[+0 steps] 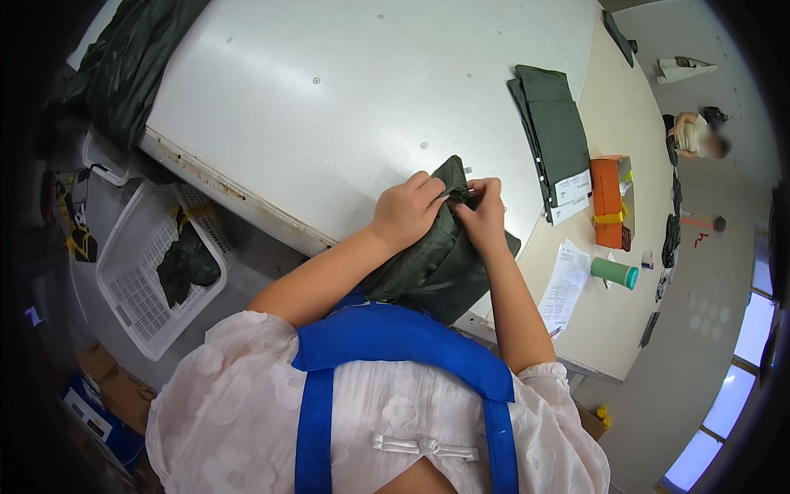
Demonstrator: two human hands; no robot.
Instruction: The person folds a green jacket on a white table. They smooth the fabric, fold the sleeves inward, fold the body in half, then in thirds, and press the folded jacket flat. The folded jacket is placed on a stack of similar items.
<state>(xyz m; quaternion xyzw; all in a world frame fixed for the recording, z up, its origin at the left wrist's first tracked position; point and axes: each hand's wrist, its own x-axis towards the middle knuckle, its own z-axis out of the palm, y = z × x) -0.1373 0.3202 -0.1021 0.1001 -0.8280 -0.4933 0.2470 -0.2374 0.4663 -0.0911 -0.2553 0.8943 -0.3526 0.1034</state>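
A dark green garment (pixel 432 263) lies bunched at the near edge of the white table (pixel 346 90), hanging partly toward my body. My left hand (pixel 407 210) pinches the upper fold of the fabric with thumb and fingers. My right hand (pixel 484 212) grips the same fold right beside it, fingertips almost touching the left hand's. Both forearms rise from the lower edge, over my white blouse and blue apron straps.
A stack of folded dark green cloth (pixel 553 132) with paper tags lies to the right. Near it are an orange box (pixel 607 202), a green cup (pixel 615 272) and papers (pixel 564 288). A white basket (pixel 152 272) holding dark cloth stands on the floor at left. Another person (pixel 699 136) sits far right.
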